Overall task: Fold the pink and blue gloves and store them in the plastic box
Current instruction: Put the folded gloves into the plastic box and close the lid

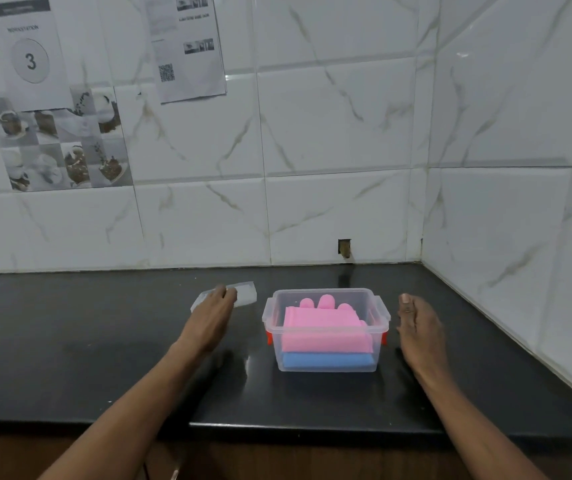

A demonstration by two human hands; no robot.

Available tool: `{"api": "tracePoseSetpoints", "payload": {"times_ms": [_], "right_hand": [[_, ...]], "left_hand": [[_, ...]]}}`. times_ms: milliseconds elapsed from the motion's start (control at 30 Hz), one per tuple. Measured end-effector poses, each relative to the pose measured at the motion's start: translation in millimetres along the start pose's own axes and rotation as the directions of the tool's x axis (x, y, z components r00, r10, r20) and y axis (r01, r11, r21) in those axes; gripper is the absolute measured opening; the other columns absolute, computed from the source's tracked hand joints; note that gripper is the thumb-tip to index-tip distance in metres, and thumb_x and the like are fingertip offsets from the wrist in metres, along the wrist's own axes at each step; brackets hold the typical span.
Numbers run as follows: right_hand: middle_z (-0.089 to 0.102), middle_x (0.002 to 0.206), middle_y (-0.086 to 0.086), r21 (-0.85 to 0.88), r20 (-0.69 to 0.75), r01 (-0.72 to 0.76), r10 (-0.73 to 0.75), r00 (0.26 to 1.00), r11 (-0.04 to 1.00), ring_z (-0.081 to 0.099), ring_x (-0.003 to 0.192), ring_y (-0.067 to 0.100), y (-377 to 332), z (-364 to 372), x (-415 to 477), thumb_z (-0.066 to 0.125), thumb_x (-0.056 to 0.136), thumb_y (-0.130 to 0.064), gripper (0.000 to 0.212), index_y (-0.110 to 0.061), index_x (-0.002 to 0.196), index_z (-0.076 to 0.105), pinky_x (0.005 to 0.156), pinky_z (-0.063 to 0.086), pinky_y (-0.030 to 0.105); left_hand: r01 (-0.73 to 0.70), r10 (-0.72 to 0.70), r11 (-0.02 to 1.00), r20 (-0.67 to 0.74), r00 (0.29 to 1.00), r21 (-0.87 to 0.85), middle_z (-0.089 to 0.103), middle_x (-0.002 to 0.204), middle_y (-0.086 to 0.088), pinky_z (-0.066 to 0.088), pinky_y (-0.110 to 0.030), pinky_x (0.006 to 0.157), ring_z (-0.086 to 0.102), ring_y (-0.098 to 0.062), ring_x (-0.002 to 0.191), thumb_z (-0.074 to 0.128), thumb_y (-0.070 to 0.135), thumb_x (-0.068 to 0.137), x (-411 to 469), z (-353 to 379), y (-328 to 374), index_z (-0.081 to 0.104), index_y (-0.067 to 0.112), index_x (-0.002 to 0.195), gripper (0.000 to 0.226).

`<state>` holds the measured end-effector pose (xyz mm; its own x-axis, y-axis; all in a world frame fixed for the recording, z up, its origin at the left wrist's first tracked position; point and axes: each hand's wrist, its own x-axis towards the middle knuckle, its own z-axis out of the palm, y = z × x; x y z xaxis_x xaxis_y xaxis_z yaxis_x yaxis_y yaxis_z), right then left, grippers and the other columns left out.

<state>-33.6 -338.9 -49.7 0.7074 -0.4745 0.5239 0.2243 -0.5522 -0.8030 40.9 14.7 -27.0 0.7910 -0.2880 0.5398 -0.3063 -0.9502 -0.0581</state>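
Note:
A clear plastic box (379,308) with red clips stands on the black counter. Inside it a folded pink glove (324,329) lies on top, its fingertips pointing toward the wall. Under it lies a folded blue glove (326,361). The box's clear lid (243,294) rests flat on the counter to the left of the box. My left hand (213,315) lies on the lid, fingers curled over its near edge. To the right of the box my right hand (417,323) hovers, fingers loosely curled, holding nothing and not touching the box.
The black counter (104,341) runs into a corner of white marble tiles at the back and on the right. Papers are stuck on the wall at upper left. The counter's front edge is close below my forearms.

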Motion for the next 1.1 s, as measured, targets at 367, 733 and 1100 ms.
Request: {"api": "tracePoseSetpoints", "payload": {"times_ms": [367,733,1100], "right_hand": [[0.063,0.118,0.005,0.221,-0.178,0.133,-0.094,0.979,0.966,0.06,0.101,0.01,-21,-15,7,0.052,0.097,-0.033,0.036,-0.013,0.128,0.055,0.083,0.047,0.022],[0.071,0.076,0.006,0.114,0.177,-0.091,0.07,0.982,0.989,0.065,0.057,0.014,-80,-16,25,0.059,0.093,-0.03,0.023,-0.009,0.091,0.069,0.045,0.045,0.022],[0.051,0.067,0.008,-0.328,0.095,-0.086,0.123,0.988,0.941,0.046,0.055,0.018,-79,10,24,0.054,0.092,-0.017,0.039,-0.011,0.056,0.04,0.044,0.025,0.025]], "left_hand": [[-0.111,-0.412,0.404,-0.289,0.864,-0.908,0.05,0.081,-0.004,0.06,-0.034,0.069,0.074,-0.022,0.082,0.051,-0.007,0.09,52,-129,41,0.06,0.007,0.121,0.035],[0.471,-0.232,-0.186,0.504,0.832,-0.862,0.062,0.094,-0.028,0.061,-0.041,0.059,0.064,-0.033,0.07,0.048,-0.014,0.091,37,-97,78,0.059,-0.011,0.098,0.013],[0.537,-0.476,0.681,0.256,0.841,-0.498,0.055,0.074,-0.009,0.042,-0.027,0.053,0.056,-0.027,0.067,0.057,0.006,0.08,34,-67,97,0.043,0.01,0.063,0.022]]}}
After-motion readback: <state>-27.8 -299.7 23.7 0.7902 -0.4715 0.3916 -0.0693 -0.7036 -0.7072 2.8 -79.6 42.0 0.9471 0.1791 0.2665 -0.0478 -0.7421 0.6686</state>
